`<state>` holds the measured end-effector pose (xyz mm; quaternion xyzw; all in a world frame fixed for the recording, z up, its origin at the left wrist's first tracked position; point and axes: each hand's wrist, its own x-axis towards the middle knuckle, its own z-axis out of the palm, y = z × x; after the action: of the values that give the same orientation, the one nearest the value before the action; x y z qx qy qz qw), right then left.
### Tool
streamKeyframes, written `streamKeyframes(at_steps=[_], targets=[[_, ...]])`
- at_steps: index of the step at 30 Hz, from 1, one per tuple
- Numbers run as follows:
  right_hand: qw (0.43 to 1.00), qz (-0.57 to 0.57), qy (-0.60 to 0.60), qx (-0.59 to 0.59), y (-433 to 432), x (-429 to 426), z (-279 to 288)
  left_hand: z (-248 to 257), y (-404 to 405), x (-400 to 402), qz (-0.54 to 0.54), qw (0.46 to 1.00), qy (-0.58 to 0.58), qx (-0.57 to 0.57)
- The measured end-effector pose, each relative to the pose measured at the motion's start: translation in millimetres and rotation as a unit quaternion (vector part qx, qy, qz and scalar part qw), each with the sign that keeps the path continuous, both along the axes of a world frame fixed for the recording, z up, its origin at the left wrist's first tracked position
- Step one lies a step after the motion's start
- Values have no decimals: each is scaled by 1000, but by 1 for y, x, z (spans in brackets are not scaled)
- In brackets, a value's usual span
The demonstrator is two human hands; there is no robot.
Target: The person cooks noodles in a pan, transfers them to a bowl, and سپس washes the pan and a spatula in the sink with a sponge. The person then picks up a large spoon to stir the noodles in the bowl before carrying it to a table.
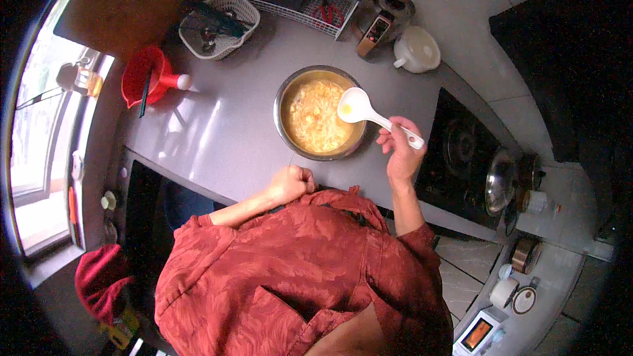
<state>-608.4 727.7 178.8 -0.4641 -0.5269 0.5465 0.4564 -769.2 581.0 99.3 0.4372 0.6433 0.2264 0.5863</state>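
My right hand (402, 151) grips the handle of a white ladle (359, 104). The ladle's bowl is over the right rim of a round metal pot (278, 111), and a little yellow liquid lies in it. Yellowish soup with pale shreds and bits (319, 118) fills much of the pot, which stands on the grey countertop (232, 94). Below the pot, near the counter's front edge, my left hand (294, 182) is curled into a loose fist by my red shirt. Nothing shows in that fist.
A red plastic dipper (141, 76) with dark chopsticks stands at left, a white basket (242, 7) of utensils at the back. A white wire rack (296, 12), a white cup (418, 49) and a brown container (373, 34) line the rear. The black gas stove (457, 163) is at right.
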Motion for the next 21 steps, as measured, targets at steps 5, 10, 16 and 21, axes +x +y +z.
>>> streamKeyframes(at_steps=[5, 10, 16, 21], targets=[[997, 4, 75, 8, -2, -4, 69, -18, -5, 5, -17, 999, 0, 38], [991, 73, 85, 75, -12, -6, 136, -6, 1, -1, -73, 997, -6, -31], [972, 121, 103, 173, -19, -10, 180, -27, -2, 5, -57, 998, 16, 8], [954, 148, 83, 247, -24, -10, 189, -27, 2, 4, -85, 995, 0, -46]])
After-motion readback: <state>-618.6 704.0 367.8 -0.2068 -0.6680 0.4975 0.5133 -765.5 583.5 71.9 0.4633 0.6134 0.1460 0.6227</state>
